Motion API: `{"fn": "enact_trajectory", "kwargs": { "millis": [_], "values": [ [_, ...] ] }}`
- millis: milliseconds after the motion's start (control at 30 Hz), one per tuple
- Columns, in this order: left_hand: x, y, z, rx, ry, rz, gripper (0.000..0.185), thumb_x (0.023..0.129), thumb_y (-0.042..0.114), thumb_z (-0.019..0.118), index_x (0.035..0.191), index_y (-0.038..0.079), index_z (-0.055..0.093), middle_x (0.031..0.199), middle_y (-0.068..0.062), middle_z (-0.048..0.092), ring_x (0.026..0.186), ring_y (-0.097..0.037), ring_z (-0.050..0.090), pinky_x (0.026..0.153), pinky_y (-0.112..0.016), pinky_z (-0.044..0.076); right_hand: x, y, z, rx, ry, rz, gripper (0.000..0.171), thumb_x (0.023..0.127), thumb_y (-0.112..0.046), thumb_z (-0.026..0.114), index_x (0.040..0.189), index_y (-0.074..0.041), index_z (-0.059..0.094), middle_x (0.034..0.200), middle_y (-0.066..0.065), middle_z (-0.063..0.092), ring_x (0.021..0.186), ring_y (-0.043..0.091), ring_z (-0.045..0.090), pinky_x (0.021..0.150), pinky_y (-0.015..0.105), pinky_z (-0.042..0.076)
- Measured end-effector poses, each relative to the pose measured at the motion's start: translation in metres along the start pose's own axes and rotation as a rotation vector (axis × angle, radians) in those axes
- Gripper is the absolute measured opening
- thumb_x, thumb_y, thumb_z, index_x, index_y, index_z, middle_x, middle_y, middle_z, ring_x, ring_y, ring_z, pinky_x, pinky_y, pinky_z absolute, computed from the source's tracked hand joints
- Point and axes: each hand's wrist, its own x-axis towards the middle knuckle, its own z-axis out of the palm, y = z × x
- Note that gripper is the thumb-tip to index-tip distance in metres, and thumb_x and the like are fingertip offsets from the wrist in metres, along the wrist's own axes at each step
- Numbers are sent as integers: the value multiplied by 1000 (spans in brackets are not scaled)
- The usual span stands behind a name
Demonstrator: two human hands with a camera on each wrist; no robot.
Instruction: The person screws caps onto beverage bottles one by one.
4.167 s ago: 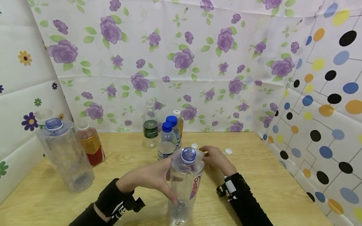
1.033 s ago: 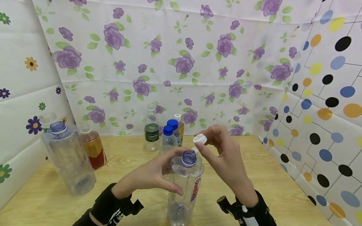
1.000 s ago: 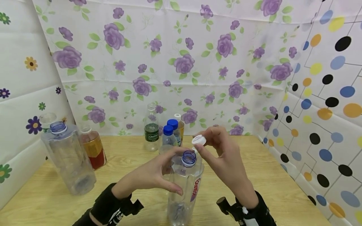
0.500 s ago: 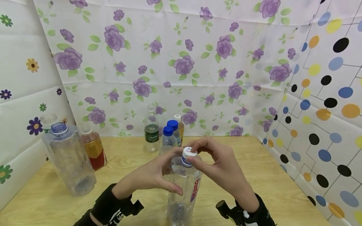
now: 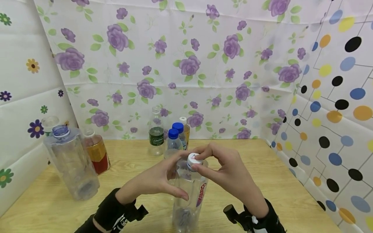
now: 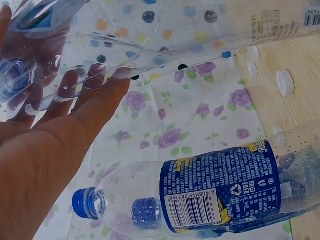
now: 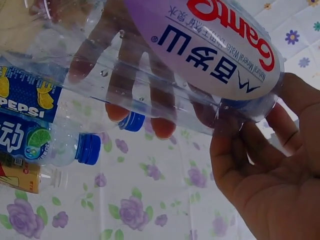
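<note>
A large clear water bottle [image 5: 186,200] with red lettering stands upright at the table's front. My left hand [image 5: 154,183] holds it round the upper body, thumb in front; in the right wrist view the left fingers [image 7: 162,105] show through the clear plastic on its far side. My right hand [image 5: 230,166] pinches a white bottle cap [image 5: 194,159] between thumb and fingers, and the cap sits on the bottle's mouth. In the right wrist view, the right hand [image 7: 270,175] surrounds the neck end and hides the cap. The bottle's label [image 7: 210,50] faces that camera.
Behind stand blue-capped bottles [image 5: 174,139], a green-labelled clear bottle [image 5: 156,139] and a white-capped bottle [image 5: 185,126]. On the left are a large uncapped bottle [image 5: 73,165] and a bottle of red-orange look [image 5: 97,153]. White caps [image 6: 285,82] lie on the table. Patterned cloths [image 5: 186,81] enclose it.
My right hand has picked up the white cap from the table, brought it over the bottle and set it on the mouth, where it now sits slightly lower. My left hand has stayed round the bottle.
</note>
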Motion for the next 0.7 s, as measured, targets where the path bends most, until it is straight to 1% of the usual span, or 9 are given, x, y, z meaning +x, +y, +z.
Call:
{"fn": "enact_trajectory", "kwargs": {
  "millis": [33,67,133,233,300,367,467,600,700],
  "values": [
    [0,0,0,-10,-3,4,90,86,23,85,157,22,29,151,-9,39,128,-27,55,100,-41,53,0,-1,1,-27,11,-8,25,88,0,78,98,-16,62,114,3,74,102,15,71,74,29,60],
    [0,0,0,-16,-7,11,90,86,23,84,157,21,29,150,-10,41,128,-29,55,100,-41,53,1,-2,1,-53,23,-19,25,87,-1,79,97,-16,62,113,3,74,101,15,71,75,30,60],
    [0,-1,0,-18,-7,8,88,87,23,84,156,22,29,150,-9,42,128,-29,56,100,-39,54,1,-3,2,-97,33,-35,25,86,-2,80,99,-15,62,112,3,74,100,15,71,77,34,61],
    [0,-1,0,-26,-9,10,89,87,23,84,156,21,29,152,-9,40,130,-27,54,102,-38,53,0,-6,0,-124,4,-38,26,88,-3,79,103,-14,61,116,2,72,102,15,70,80,37,60],
    [0,-1,0,-37,-13,15,88,87,21,84,156,20,29,151,-11,40,131,-26,54,103,-39,52,-1,-7,-3,-115,-39,-29,26,91,-4,77,107,-16,60,124,2,69,108,14,68,84,35,59],
    [0,-1,1,-44,-15,18,89,87,20,84,156,18,28,150,-13,39,131,-26,54,104,-40,52,-2,-8,-7,-79,-83,-32,28,93,-2,73,112,-16,59,131,4,66,113,15,66,87,34,59],
    [0,-1,1,-43,-14,-2,90,86,21,84,156,17,28,148,-13,41,130,-27,54,104,-39,52,-2,-6,-11,-18,-127,-56,32,95,4,68,119,-15,59,137,8,62,118,18,64,89,33,58],
    [-1,-1,0,-26,-1,-42,92,86,28,85,156,17,26,150,-12,39,128,-25,56,104,-37,51,0,-4,-11,-8,-130,-83,34,94,8,67,120,-14,61,132,9,66,114,18,66,87,30,58],
    [-1,-1,-1,-30,-2,-27,91,87,26,84,157,18,26,151,-12,38,130,-25,55,106,-36,50,0,-5,-8,-31,-90,-67,33,93,5,70,118,-15,62,125,5,68,107,15,67,85,30,58]
  ]
}}
